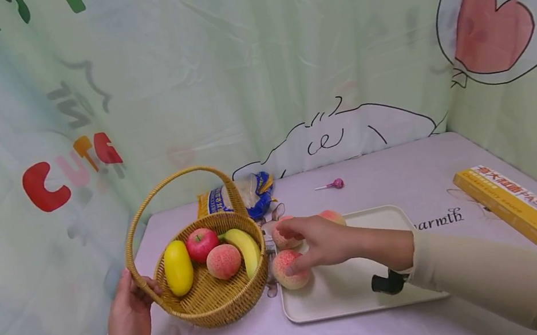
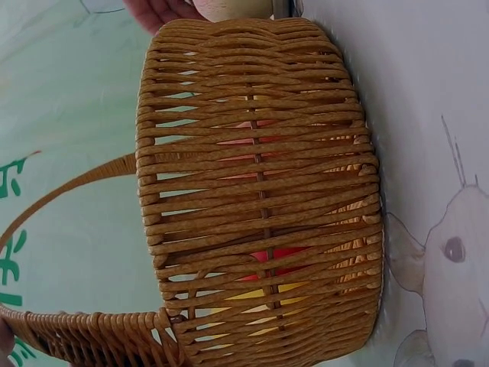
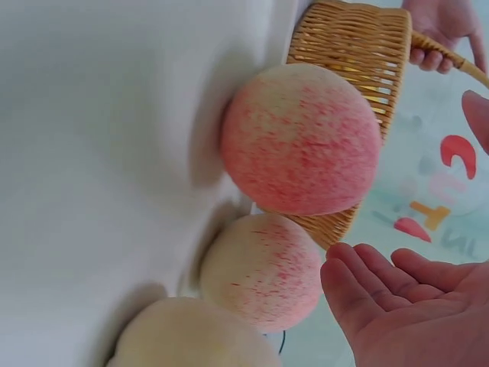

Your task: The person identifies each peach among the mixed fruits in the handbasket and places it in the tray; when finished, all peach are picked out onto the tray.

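Observation:
My left hand (image 1: 130,312) grips the handle of a wicker basket (image 1: 227,309) at its left side. Inside the basket lie a yellow oval fruit (image 1: 178,268), a red apple (image 1: 202,245), a peach (image 1: 223,261) and a banana (image 1: 245,251). Over the left end of a pale tray (image 1: 366,300), my right hand (image 1: 323,238) hovers with thumb and fingers spread. Below it are a near peach (image 1: 291,275) and a second peach (image 1: 284,239); a third peach (image 1: 332,217) sits farther back. The right wrist view shows a gap between the fingers (image 3: 367,279) and the peaches.
Behind the basket lies a blue and yellow plastic bag (image 1: 256,192). A purple lollipop (image 1: 337,184) rests near the back of the table. On the right is a long yellow pasta box (image 1: 531,215). Printed curtains (image 1: 285,72) hang around the table.

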Demonstrator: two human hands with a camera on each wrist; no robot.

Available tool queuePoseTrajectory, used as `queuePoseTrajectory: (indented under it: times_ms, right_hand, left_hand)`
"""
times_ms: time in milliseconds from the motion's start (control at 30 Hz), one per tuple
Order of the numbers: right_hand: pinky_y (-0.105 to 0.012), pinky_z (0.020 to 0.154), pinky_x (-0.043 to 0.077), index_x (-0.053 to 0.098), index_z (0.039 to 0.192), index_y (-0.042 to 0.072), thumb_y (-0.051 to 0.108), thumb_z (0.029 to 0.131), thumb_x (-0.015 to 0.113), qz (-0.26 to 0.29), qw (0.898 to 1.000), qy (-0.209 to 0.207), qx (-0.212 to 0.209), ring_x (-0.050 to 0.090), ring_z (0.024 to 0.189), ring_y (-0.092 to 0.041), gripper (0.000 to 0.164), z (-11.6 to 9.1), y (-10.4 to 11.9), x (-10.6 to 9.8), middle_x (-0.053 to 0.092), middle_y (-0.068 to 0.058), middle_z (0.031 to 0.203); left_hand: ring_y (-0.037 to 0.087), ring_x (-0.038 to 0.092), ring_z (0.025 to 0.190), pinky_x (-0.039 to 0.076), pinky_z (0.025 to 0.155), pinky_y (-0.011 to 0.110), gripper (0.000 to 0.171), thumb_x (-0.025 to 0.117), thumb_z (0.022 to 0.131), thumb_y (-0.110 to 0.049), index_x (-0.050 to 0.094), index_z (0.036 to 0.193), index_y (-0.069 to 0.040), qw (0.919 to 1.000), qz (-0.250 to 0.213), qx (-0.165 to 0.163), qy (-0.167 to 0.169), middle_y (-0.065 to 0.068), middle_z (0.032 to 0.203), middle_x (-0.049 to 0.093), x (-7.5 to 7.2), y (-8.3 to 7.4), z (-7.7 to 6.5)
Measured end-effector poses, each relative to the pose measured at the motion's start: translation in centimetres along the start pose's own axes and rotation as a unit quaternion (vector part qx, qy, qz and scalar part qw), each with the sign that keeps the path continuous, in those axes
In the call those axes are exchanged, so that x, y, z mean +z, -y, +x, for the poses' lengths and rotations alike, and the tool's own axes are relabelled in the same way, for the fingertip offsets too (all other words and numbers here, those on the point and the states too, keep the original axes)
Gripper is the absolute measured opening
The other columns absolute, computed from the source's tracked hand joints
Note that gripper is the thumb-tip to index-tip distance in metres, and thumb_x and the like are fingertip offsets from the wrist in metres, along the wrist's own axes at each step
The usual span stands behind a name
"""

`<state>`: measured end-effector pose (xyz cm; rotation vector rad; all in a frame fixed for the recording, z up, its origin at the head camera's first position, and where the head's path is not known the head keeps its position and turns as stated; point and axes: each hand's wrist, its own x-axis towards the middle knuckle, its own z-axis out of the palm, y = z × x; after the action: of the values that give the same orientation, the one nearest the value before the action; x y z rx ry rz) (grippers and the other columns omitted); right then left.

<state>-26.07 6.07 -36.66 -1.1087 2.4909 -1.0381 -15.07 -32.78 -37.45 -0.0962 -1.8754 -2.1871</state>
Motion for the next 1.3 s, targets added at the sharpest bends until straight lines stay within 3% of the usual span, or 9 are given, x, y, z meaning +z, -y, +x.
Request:
queuePoseTrajectory:
  times_ms: [267,533,700,967,1167,1300]
  right_hand:
    - [-0.053,0.111,0.046,0.046,0.152,0.007,0.044,0.088,0.082,0.036,0.999,-0.007,-0.013,0.056,0.137,-0.032,0.083,0.2,1.0,-0.2,0.058,-0.015,0.148]
    - [-0.049,0.111,0.047,0.048,0.151,0.009,0.048,0.090,0.078,0.032,0.999,0.003,-0.015,0.057,0.136,-0.029,0.078,1.1,1.9,-0.3,0.059,-0.012,0.147]
    - [-0.047,0.112,0.045,0.048,0.152,0.012,0.050,0.090,0.077,0.034,0.999,0.010,-0.005,0.055,0.138,-0.025,0.078,2.3,3.0,-0.6,0.058,-0.011,0.148]
    - [-0.044,0.116,0.042,0.043,0.154,0.004,0.046,0.092,0.077,0.027,0.999,0.010,-0.013,0.054,0.140,-0.026,0.083,4.7,4.2,-1.4,0.054,-0.012,0.153]
    - [-0.038,0.114,0.044,0.044,0.155,0.010,0.049,0.089,0.079,0.010,0.999,0.021,-0.022,0.055,0.138,-0.020,0.085,6.2,5.1,-1.4,0.056,-0.004,0.152]
    - [-0.038,0.115,0.043,0.044,0.156,0.010,0.049,0.089,0.079,-0.009,0.999,0.041,-0.025,0.053,0.141,-0.020,0.085,7.7,6.0,-1.3,0.055,-0.005,0.153]
  left_hand:
    - [0.012,0.060,0.082,0.041,0.087,0.027,0.053,0.030,0.113,-0.047,0.064,0.088,-0.017,0.9999,-0.003,-0.010,0.000,-0.006,0.081,0.064,-0.1,0.0,-0.1]
    - [0.011,0.059,0.083,0.041,0.087,0.027,0.053,0.029,0.113,-0.048,0.064,0.088,-0.018,0.9998,0.006,-0.018,0.001,-0.007,0.081,0.063,-0.1,0.1,-0.2]
    - [0.012,0.059,0.084,0.040,0.087,0.026,0.053,0.028,0.113,-0.047,0.064,0.088,-0.018,0.9997,0.006,-0.023,0.000,-0.006,0.082,0.063,-0.2,0.2,-0.1]
    - [0.012,0.060,0.083,0.042,0.087,0.026,0.053,0.027,0.114,-0.046,0.065,0.089,-0.017,0.9998,0.000,-0.021,0.007,-0.006,0.082,0.065,-0.3,0.4,-0.1]
    - [0.011,0.061,0.083,0.043,0.087,0.026,0.054,0.026,0.114,-0.045,0.065,0.089,-0.018,0.9997,0.002,-0.021,0.013,-0.006,0.083,0.065,-0.4,0.5,-0.1]
    - [0.012,0.061,0.083,0.043,0.087,0.026,0.054,0.027,0.114,-0.046,0.065,0.089,-0.018,0.9997,0.007,-0.019,0.010,-0.006,0.083,0.065,-0.4,0.3,0.0]
